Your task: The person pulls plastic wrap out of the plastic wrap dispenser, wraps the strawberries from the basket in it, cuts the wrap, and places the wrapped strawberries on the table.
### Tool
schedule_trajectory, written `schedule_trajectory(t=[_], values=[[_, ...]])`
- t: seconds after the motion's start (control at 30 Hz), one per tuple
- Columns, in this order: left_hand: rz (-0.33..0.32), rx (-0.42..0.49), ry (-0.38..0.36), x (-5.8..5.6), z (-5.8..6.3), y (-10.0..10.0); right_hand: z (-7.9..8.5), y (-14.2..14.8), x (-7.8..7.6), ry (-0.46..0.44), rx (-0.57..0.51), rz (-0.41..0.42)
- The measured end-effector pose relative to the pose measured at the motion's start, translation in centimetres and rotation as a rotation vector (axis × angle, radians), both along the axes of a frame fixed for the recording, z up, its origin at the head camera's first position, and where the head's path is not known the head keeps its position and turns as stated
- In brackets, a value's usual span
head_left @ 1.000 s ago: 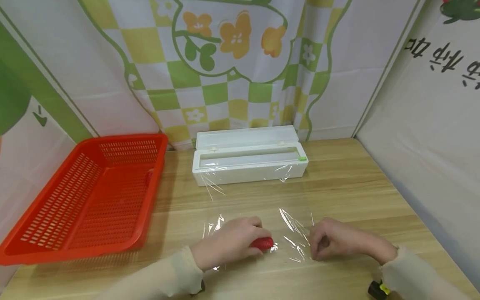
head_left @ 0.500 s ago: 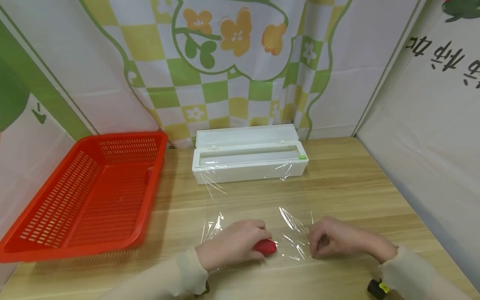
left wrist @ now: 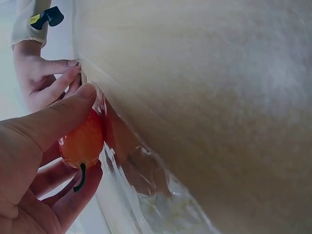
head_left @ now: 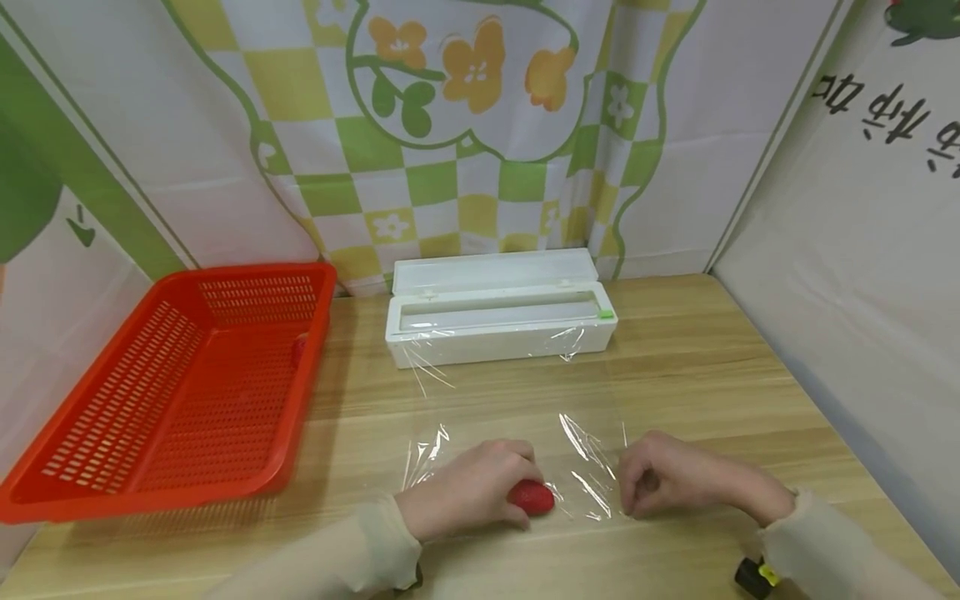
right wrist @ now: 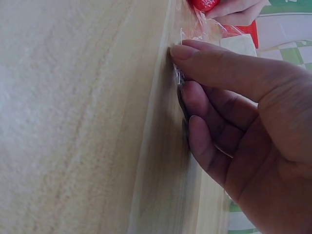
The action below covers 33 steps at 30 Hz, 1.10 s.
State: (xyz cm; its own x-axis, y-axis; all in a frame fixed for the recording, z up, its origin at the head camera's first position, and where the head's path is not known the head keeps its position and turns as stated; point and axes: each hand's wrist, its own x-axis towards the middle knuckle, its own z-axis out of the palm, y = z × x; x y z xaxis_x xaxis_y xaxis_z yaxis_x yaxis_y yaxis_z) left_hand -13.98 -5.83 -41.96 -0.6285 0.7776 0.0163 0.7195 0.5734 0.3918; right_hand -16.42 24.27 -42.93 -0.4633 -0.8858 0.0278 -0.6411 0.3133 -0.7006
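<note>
My left hand grips a small red fruit over a sheet of cling film drawn out across the table. In the left wrist view the fruit looks orange-red and rounded, with a curved dark green stem; thumb and fingers lie on either side of it. My right hand is low at the film's near right corner, fingers curled. Seen from the right wrist, its thumb and forefinger pinch the film's edge at the tabletop. The film runs back to an open white dispenser box.
A red plastic basket stands on the left, with a small red item at its inner right side. The dispenser's lid is tipped back against a checked curtain. Wood-grain tabletop extends to the right of the film.
My left hand has slid a little to the right and toward me, bringing the red fruit along, and more of the fruit shows. The right hand stays in place at the film's corner.
</note>
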Motion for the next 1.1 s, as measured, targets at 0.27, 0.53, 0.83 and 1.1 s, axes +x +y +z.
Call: schedule_trajectory(t=[0.27, 0.53, 0.83, 1.1], values=[[0.027, 0.009, -0.018, 0.1, -0.1, -0.1, -0.1, 0.1, 0.2, -0.021, 0.016, -0.011], [0.033, -0.004, -0.020, -0.1, -0.2, -0.2, 0.4, -0.5, 0.5, 0.001, -0.029, -0.010], [0.021, -0.003, 0.000, -0.1, -0.1, -0.1, 1.5, -1.2, 0.7, 0.195, 0.038, 0.011], [0.016, -0.005, -0.002, -0.2, 0.0, -0.1, 1.9, -0.9, 0.9, 0.116, 0.136, -0.030]])
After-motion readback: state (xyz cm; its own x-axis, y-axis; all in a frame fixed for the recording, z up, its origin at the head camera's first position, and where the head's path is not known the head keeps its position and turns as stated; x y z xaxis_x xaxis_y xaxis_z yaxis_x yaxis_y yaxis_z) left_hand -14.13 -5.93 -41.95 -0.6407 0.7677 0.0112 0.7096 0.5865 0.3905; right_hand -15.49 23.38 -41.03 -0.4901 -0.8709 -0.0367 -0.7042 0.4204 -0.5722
